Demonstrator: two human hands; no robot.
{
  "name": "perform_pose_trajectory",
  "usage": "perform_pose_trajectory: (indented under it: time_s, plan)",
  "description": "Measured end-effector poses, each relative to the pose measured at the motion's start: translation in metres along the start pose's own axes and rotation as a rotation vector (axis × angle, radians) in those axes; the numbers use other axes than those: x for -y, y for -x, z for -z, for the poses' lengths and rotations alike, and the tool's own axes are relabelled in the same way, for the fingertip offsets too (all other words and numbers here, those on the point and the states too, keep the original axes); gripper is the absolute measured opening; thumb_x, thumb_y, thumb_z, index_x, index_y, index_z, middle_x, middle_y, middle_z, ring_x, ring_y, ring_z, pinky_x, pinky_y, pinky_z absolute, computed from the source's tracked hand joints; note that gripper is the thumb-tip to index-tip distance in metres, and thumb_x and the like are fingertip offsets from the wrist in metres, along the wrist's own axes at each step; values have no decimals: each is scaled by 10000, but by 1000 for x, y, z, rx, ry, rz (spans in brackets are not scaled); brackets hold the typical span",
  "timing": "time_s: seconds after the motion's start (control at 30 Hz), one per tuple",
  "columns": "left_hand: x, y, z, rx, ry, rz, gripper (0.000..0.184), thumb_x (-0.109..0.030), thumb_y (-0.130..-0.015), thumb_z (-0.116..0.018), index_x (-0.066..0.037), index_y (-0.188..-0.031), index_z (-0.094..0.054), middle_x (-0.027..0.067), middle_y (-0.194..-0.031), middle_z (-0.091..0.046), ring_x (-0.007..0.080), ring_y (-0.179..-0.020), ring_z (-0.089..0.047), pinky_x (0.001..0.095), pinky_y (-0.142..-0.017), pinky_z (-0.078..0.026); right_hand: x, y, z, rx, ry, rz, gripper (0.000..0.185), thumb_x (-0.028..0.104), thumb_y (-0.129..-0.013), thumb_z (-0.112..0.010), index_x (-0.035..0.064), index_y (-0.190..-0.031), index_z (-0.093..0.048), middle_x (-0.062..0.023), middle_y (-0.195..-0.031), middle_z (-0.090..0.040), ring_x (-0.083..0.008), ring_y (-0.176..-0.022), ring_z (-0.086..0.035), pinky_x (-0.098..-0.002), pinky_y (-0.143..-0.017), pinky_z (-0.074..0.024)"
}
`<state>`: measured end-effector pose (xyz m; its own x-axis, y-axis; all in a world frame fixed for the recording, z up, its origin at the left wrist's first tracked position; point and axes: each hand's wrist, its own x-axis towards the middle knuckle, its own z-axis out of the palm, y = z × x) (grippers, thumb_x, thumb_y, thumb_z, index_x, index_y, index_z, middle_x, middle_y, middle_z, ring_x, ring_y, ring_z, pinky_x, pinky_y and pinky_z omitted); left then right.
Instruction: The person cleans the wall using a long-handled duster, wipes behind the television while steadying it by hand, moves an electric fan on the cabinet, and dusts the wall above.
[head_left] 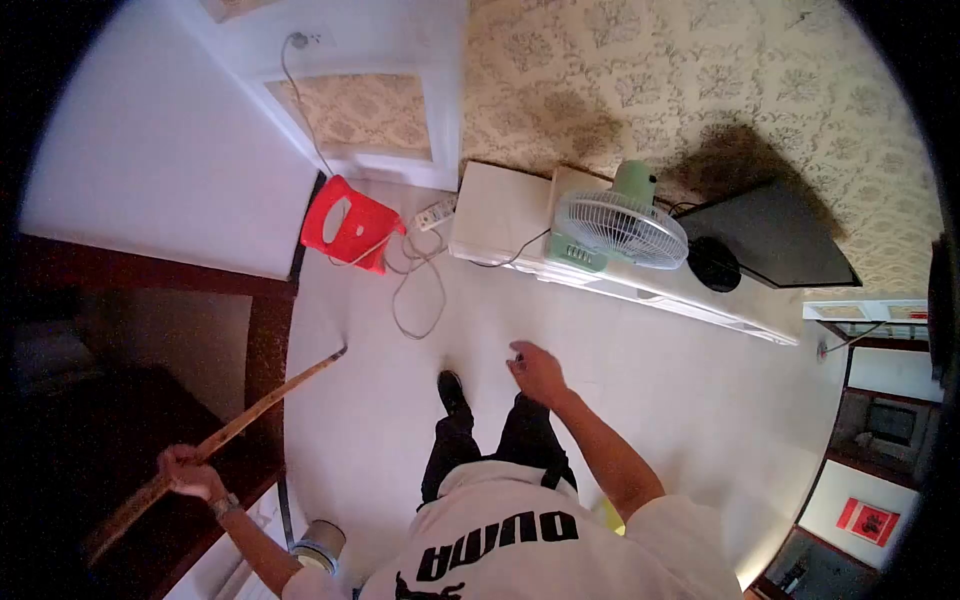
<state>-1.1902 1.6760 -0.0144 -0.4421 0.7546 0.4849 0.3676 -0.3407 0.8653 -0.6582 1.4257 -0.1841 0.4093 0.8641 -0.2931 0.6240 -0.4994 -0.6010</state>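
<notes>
My left hand (pixel 190 474) is closed round a long, light-brown wooden stick (pixel 268 402). The stick slants from the lower left up to a dark tip over the pale floor; its lower end fades into shadow. My right hand (pixel 537 372) is out in front of my right leg, with its fingers curled in. Something small and dark shows at those fingers, too small to name. A black shoe (pixel 452 388) on my foot is on the floor to the left of that hand.
Ahead, a red plastic stool (pixel 352 228) stands by a power strip (pixel 435 214) with a loose white cable (pixel 418 333) on the floor. A low white cabinet (pixel 500 215) bears a fan (pixel 622 228) and a dark screen (pixel 770 240). A bucket (pixel 320 543) stands at lower left.
</notes>
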Motion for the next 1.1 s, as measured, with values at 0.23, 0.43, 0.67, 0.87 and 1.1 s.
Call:
perform_pose_trajectory:
  time_s: [0.23,0.43,0.67,0.87,1.1]
  plan:
    - [-24,14,-47,212,235,74,249,-167,-837,-515,-89,-635,-392,10,-515,-414,121,-417,-375,276,-439,-332,102,14,8,499,-150,177,391,293,-847,-562,43,-1146,-542,-168,-1118,-576,-332,-988,-569,-426,-862,-455]
    - [-82,101,-79,324,168,21,231,-186,-825,-550,-121,-669,-393,3,-541,-417,90,-430,-370,256,-442,-320,201,-26,41,488,-463,603,449,279,-852,-586,22,-1205,-481,-167,-1121,-575,-277,-902,-619,-394,-809,-484]
    - [-29,199,-42,243,692,847,122,-165,-866,-538,-82,-810,-469,38,-702,-502,148,-686,-506,314,-624,-433,281,-27,102,605,-706,938,679,290,-808,-650,-40,-1298,-316,-230,-1232,-457,-310,-1153,-466,-382,-956,-393]
    - [-111,257,-68,606,-521,382,225,-68,-762,-653,4,-615,-500,37,-559,-499,125,-524,-424,341,-495,-374,271,-25,72,890,-953,599,482,259,-833,-635,-38,-1152,-430,-166,-1058,-547,-252,-1005,-551,-352,-887,-438]
    - [-127,305,-60,1049,-962,377,253,-210,-756,-618,-1,-625,-557,193,-578,-583,382,-521,-555,452,-511,-445,200,-32,-9,1061,-1345,-335,311,382,-889,-536,72,-899,-501,-80,-799,-608,-208,-778,-633,-369,-727,-516]
